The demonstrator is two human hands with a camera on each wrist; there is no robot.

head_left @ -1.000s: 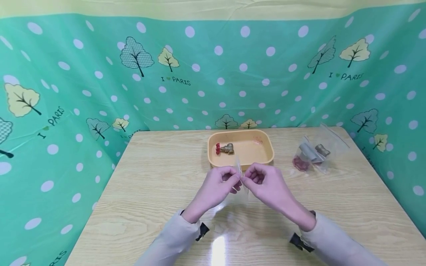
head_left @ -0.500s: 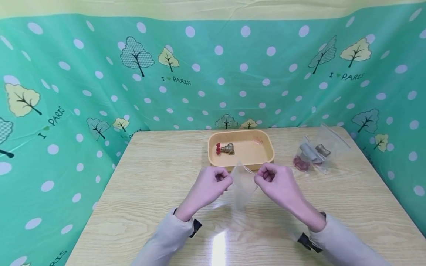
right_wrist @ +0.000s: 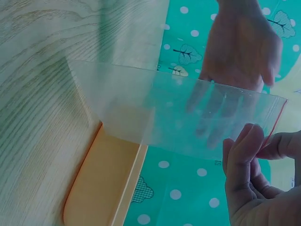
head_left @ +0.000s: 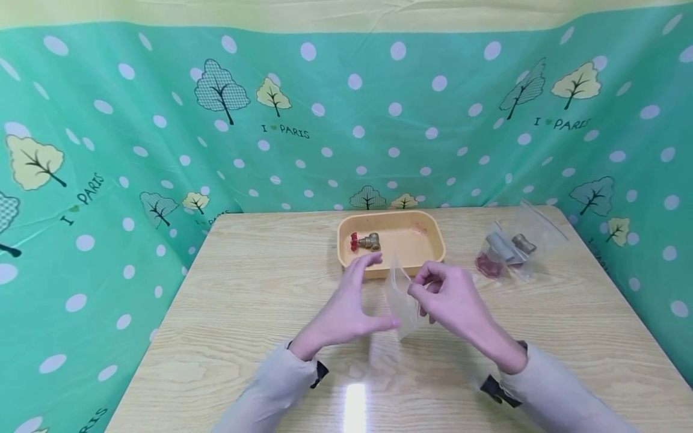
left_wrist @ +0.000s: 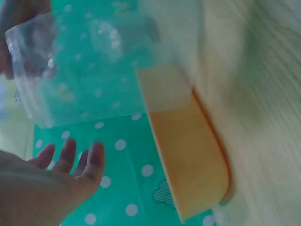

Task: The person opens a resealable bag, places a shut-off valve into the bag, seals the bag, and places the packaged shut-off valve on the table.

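A clear plastic zip bag with a red line along its mouth hangs from my right hand, whose thumb and fingers pinch its top edge. In the left wrist view the see-through bag looks flat, with nothing visible inside. Spread wide, my left hand is beside the bag with thumb and fingers apart, holding nothing. Behind both hands stands an orange-beige plastic tray. Inside its left part lies a brass valve with a red handwheel.
To the right on the wooden table lie clear bags holding a red item, a grey cylindrical piece and a metal fitting. A green dotted cloth hangs behind and at the sides.
Both hands pinched the bag's mouth close together, then drew apart and spread it. My left hand has since let go and opened wide; my right hand keeps its pinch.
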